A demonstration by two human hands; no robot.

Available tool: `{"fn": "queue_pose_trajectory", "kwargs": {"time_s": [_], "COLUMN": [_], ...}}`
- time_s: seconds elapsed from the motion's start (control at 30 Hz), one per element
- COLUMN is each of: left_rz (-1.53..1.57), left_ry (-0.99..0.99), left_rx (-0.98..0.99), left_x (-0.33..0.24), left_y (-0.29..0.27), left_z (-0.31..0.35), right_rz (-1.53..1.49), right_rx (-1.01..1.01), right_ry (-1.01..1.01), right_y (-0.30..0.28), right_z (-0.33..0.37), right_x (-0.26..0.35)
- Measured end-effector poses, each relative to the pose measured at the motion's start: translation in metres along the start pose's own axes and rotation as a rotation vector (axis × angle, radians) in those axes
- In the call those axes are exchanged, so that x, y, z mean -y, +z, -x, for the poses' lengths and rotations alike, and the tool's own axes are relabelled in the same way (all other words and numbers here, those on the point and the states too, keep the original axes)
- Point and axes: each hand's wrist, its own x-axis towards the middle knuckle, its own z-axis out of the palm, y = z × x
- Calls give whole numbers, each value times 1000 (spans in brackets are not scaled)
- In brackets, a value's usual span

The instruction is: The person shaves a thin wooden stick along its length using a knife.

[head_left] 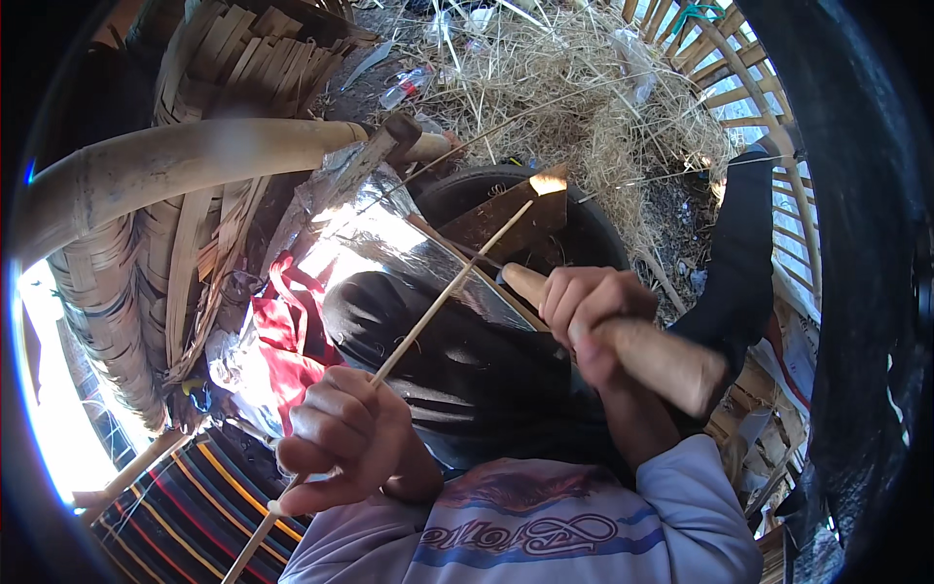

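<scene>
My left hand [348,440] grips a thin pale bamboo stick [440,302] that runs up and to the right from below my fist. Its far end reaches the dark broad blade [511,222] of a knife. My right hand [587,316] is closed around the knife's thick wooden handle [654,355], which sticks out to the lower right. The blade lies across the stick above my dark-clothed knee [457,365]. My light sleeves fill the bottom of the view.
A thick bamboo pole [175,161] crosses the upper left above woven bamboo strips [233,49]. A dark round tub [467,190] sits behind the blade, dry straw [584,88] beyond it. Red cloth [292,336], shiny foil [379,229] and a striped mat [185,516] lie left.
</scene>
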Motion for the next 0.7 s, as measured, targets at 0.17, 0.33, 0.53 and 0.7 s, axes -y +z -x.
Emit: {"fn": "queue_pose_trajectory", "kwargs": {"time_s": [0.17,0.33,0.53,0.7], "left_rz": [114,96,76,79], "left_ry": [-29,-6,0,-4], "left_rx": [-152,-62,-53,-70], "left_x": [-4,-3,2,-1], "left_y": [-12,9,10,18], "left_z": [2,3,5,2], "right_rz": [88,87,118,208], "right_rx": [-29,121,129,-9], "right_ry": [-33,-137,-107,-124], "right_y": [2,27,13,16], "right_z": [-7,-11,-10,6], "right_x": [21,43,32,16]}}
